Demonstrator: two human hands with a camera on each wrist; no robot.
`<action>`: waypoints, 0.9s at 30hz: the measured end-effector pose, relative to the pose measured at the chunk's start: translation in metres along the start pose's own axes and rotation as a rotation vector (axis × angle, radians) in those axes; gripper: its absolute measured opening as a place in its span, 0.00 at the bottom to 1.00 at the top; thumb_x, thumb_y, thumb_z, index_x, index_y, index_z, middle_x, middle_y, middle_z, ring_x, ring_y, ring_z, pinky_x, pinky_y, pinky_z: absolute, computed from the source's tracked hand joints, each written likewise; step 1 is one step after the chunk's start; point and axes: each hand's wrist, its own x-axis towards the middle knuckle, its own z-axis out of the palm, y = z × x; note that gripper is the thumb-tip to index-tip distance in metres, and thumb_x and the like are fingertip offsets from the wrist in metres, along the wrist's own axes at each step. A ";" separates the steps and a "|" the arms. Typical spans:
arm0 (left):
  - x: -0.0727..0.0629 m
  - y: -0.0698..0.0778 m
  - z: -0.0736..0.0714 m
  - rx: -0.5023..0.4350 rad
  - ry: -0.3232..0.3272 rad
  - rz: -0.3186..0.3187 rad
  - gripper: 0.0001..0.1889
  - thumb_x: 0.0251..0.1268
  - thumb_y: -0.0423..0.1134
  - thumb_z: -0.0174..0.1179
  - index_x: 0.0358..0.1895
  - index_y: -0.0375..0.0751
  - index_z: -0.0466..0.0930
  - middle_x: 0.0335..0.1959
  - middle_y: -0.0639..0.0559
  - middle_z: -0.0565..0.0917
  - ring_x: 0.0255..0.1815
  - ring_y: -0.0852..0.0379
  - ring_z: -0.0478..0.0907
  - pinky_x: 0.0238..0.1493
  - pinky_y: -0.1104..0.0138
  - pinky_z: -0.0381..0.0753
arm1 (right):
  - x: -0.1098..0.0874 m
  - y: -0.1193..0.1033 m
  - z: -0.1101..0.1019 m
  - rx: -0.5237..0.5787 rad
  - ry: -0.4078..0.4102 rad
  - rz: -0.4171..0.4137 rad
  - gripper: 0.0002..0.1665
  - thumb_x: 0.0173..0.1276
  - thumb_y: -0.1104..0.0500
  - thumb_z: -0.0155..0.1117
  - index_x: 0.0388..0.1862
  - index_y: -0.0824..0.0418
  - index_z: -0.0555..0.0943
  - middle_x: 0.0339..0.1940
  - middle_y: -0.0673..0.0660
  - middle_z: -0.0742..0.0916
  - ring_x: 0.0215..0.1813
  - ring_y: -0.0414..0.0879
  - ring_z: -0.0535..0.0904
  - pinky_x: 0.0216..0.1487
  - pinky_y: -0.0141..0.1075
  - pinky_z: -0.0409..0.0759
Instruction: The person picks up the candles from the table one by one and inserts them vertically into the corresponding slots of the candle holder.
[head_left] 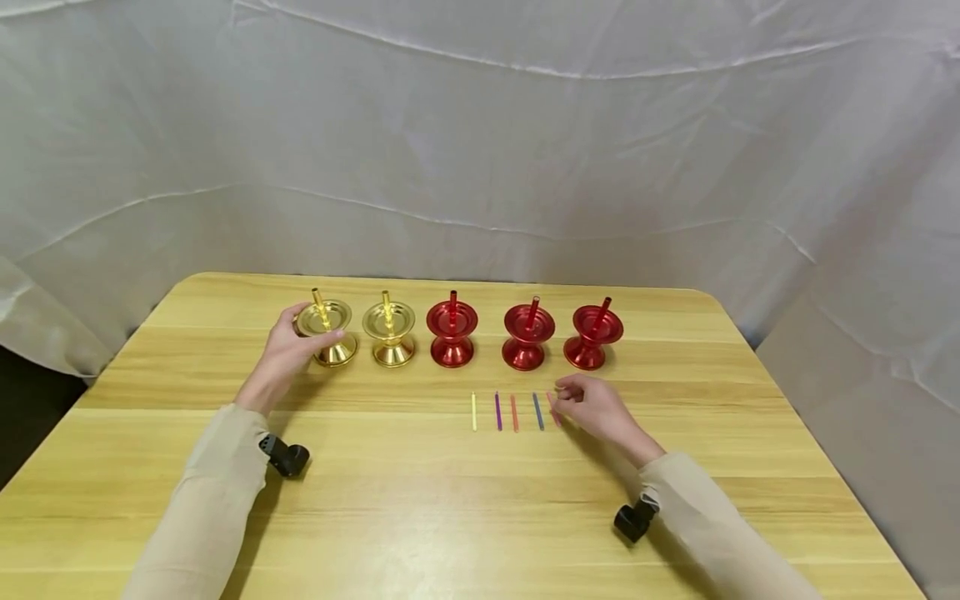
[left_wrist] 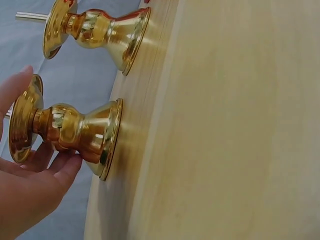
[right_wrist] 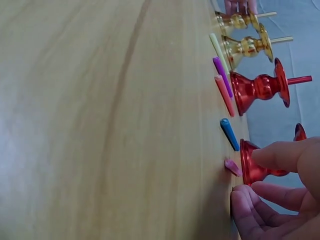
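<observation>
My left hand (head_left: pixel 283 354) holds the leftmost gold candle holder (head_left: pixel 337 353), which stands upright on the table. In the left wrist view, the thumb lies against the dish rim of that gold holder (left_wrist: pixel 92 137) and fingers touch its stem from the other side. On the right, my right hand (head_left: pixel 597 408) hovers at the pink candle (head_left: pixel 552 407), the rightmost of a row of thin candles. The right wrist view shows thumb and fingers apart, with the pink candle (right_wrist: pixel 232 167) lying on the table beside them; contact cannot be made out.
A second gold holder (head_left: pixel 393 350) and three red holders, the nearest to it being the middle red one (head_left: pixel 452 350), continue the row. Lying before them are yellow (head_left: pixel 474 412), purple (head_left: pixel 498 412), coral (head_left: pixel 514 414) and blue (head_left: pixel 538 412) candles. A pale curtain (head_left: pixel 480 150) hangs behind the table.
</observation>
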 end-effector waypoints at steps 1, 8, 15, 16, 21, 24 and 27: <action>0.000 0.000 0.000 0.002 -0.001 0.006 0.50 0.63 0.40 0.66 0.76 0.32 0.37 0.71 0.29 0.55 0.69 0.38 0.58 0.69 0.53 0.59 | 0.000 -0.001 0.001 0.004 -0.003 0.004 0.20 0.63 0.64 0.65 0.52 0.72 0.79 0.35 0.56 0.85 0.39 0.47 0.79 0.35 0.33 0.78; 0.002 -0.003 -0.001 0.004 -0.016 0.031 0.50 0.64 0.41 0.65 0.76 0.33 0.37 0.71 0.29 0.55 0.70 0.38 0.58 0.70 0.53 0.59 | 0.001 -0.002 0.006 -0.030 0.037 0.010 0.14 0.58 0.65 0.70 0.42 0.71 0.82 0.30 0.54 0.84 0.33 0.44 0.78 0.37 0.35 0.78; 0.000 -0.004 -0.001 -0.011 -0.030 0.038 0.49 0.66 0.43 0.63 0.77 0.36 0.34 0.71 0.30 0.55 0.71 0.39 0.56 0.70 0.53 0.58 | 0.002 -0.004 0.012 -0.123 0.107 -0.062 0.13 0.54 0.66 0.73 0.38 0.71 0.85 0.24 0.51 0.83 0.30 0.42 0.77 0.42 0.41 0.80; -0.001 -0.004 -0.001 -0.012 -0.030 0.039 0.49 0.66 0.43 0.63 0.77 0.36 0.34 0.71 0.30 0.55 0.71 0.39 0.56 0.70 0.53 0.58 | 0.002 -0.005 0.013 -0.127 0.111 -0.072 0.12 0.55 0.66 0.73 0.37 0.70 0.85 0.24 0.52 0.83 0.30 0.43 0.77 0.42 0.41 0.79; -0.001 -0.005 -0.001 -0.020 -0.024 0.050 0.49 0.67 0.42 0.62 0.76 0.35 0.33 0.72 0.29 0.54 0.71 0.39 0.55 0.70 0.54 0.58 | 0.003 -0.005 0.012 -0.154 0.130 -0.125 0.07 0.58 0.68 0.70 0.36 0.69 0.87 0.30 0.58 0.88 0.32 0.46 0.81 0.38 0.39 0.80; -0.002 -0.006 0.000 -0.025 -0.026 0.046 0.49 0.67 0.42 0.61 0.76 0.35 0.32 0.72 0.29 0.53 0.72 0.39 0.55 0.70 0.55 0.57 | 0.004 -0.005 0.012 -0.187 0.141 -0.135 0.07 0.58 0.69 0.67 0.35 0.69 0.88 0.33 0.59 0.89 0.32 0.45 0.80 0.34 0.36 0.78; -0.002 -0.007 0.001 -0.026 -0.031 0.040 0.49 0.68 0.43 0.61 0.76 0.36 0.32 0.72 0.30 0.53 0.72 0.39 0.55 0.70 0.55 0.57 | 0.004 -0.006 0.012 -0.224 0.138 -0.152 0.07 0.56 0.70 0.64 0.33 0.68 0.88 0.29 0.56 0.88 0.28 0.43 0.75 0.30 0.33 0.73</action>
